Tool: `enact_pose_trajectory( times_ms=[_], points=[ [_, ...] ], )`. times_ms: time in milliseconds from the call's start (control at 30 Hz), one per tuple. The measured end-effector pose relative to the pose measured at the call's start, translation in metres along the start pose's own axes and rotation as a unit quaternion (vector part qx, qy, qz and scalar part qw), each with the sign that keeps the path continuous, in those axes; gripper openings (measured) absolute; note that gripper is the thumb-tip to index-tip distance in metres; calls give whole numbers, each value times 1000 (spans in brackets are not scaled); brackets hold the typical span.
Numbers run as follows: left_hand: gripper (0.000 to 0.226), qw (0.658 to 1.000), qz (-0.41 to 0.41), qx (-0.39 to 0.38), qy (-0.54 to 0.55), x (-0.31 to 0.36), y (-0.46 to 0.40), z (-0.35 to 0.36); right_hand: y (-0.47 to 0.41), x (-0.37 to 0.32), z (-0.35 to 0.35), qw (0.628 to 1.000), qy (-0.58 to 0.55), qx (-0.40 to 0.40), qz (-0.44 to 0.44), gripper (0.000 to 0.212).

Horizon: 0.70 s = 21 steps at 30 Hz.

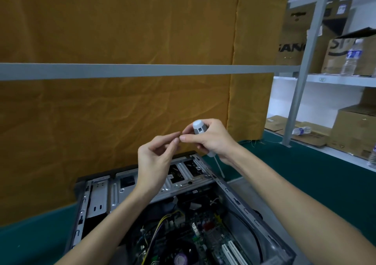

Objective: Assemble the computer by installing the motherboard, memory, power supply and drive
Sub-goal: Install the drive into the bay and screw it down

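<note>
Green desk [305, 175], mustard cloth [122, 30] behind, shelves with boxes [345, 126] right. Open PC case [240, 201] on desk, motherboard [203, 234] inside. Above it: right hand [211, 140] grip wraps screwdriver [198, 127]; left hand [156, 156] fingertips pinch something tiny, can't identify.

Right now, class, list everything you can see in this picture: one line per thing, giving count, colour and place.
computer case: one, grey metal, open, on the table in front
motherboard: one, green, inside the case
screwdriver: one, white-grey handle, held above the case
table: one, dark green top, under the case
cloth: one, mustard yellow, hanging behind the table
rail: one, grey, level across the cloth
cardboard boxes: several, brown, on the white shelves at right
water bottles: at least two, clear, on the shelves
left hand: fingertips pinched together; any item there too small to tell
right hand: grips the screwdriver
</note>
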<state>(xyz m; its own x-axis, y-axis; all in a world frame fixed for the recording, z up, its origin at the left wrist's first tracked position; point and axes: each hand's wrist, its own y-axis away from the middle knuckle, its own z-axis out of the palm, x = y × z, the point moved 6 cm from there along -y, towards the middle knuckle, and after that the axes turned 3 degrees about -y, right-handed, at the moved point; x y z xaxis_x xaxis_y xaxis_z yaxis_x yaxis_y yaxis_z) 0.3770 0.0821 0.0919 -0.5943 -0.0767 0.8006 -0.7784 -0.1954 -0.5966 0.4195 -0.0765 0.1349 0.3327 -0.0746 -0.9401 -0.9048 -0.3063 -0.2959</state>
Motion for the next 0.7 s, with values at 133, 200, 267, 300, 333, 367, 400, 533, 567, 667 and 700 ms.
enact_pose_trajectory(
  times_ms=[133,200,267,300,333,367,400,533,567,667,700],
  points=[
    [14,1000,-3,-2,26,7,-5,-4,-1,-10,7,1000,-22,-8,9,15],
    [10,1000,1,10,24,9,-8,-9,-2,-9,11,998,-56,-17,34,20],
    [8,999,-15,28,30,6,-9,-16,-3,-2,13,989,-133,8,62,19],
    [8,998,-35,32,42,1,-8,-18,-5,3,12,980,-183,36,75,16],
    [9,996,-62,33,58,-4,-7,-20,-5,9,11,965,-236,69,88,12],
    [10,993,-90,30,74,-10,-5,-21,-6,15,9,946,-289,102,101,8],
    [11,990,-113,26,80,-16,-2,-24,-5,23,7,923,-343,131,113,7],
    [14,994,-110,-17,3,-24,-1,-33,1,56,-6,793,-544,224,158,20],
    [11,995,-98,-29,-16,-24,-1,-34,3,62,-10,769,-570,239,162,20],
    [7,996,-52,-55,-51,-19,1,-30,6,74,-22,739,-595,266,170,18],
    [7,996,-39,-54,-57,-17,2,-29,6,76,-24,733,-601,270,169,18]
  ],
)
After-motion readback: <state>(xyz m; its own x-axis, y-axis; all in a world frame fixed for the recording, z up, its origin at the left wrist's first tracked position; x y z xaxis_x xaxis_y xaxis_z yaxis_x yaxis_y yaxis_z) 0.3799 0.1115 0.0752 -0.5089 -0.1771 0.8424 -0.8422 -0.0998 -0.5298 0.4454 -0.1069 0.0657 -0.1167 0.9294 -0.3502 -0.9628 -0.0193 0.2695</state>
